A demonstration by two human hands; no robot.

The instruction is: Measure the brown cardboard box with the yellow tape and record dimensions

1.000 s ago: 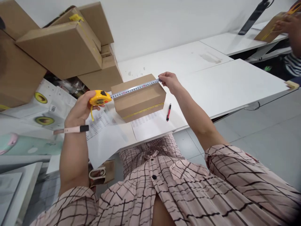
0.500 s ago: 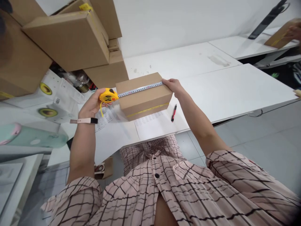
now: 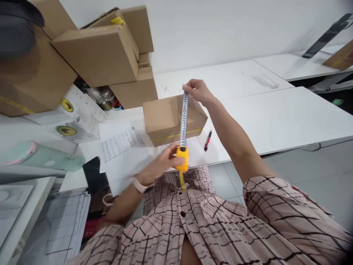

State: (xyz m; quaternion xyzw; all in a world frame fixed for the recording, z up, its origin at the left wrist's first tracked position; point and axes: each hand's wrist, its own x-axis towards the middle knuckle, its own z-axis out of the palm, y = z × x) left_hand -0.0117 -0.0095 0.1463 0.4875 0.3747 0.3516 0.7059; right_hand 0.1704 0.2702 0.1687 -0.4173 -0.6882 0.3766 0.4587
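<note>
My left hand (image 3: 165, 161) is closed round the yellow case of a tape measure (image 3: 182, 159), low in front of the table's front edge. Between thumb and fingers my right hand (image 3: 199, 90) pinches the far end of the pulled-out blade. The silver blade (image 3: 184, 119) runs front to back across a brown cardboard box (image 3: 162, 115), which lies on the white table with yellow tape along its front side. Whether the blade touches the box I cannot tell. A red and black pen (image 3: 208, 141) lies to the right of the box.
Printed sheets (image 3: 121, 147) lie left of the box, on the white table (image 3: 264, 117). Large cardboard boxes (image 3: 96, 55) are piled at the back left, beside white boxes with avocado pictures (image 3: 74, 123). A pale green bottle (image 3: 55, 157) is at the left; a dark bottle (image 3: 325, 36) stands far right.
The blade has turned from lying along the box's length to running front to back. My left hand has swung right and nearer with the case; my right hand still holds the blade's end.
</note>
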